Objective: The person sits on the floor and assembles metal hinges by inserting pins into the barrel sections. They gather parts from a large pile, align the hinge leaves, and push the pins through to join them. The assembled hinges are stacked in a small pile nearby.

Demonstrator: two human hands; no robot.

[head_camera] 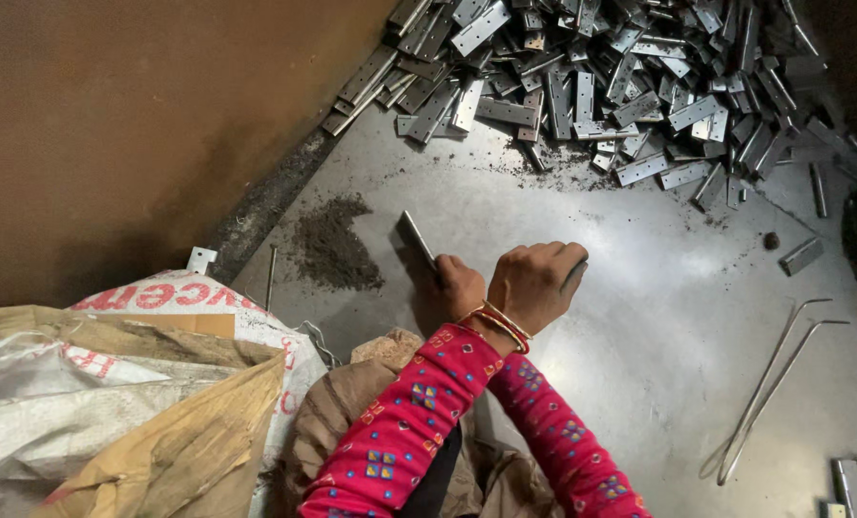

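A flat metal plate (416,240) is gripped in the left hand (458,285) near the middle of the metal tabletop (639,317). The right hand (536,280), crossing beside it, is closed around a dark metal piece (574,276). A heap of metal hinge plates (601,86) is piled at the far edge, and a patch of dark filings (332,249) is seen just left of the plate.

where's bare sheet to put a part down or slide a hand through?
Bare metal sheet between the hinge-plate pile, the hands and the bent wire rods. A smaller patch lies between the dust heap and the pile. Crowded along the top and bottom right corner.
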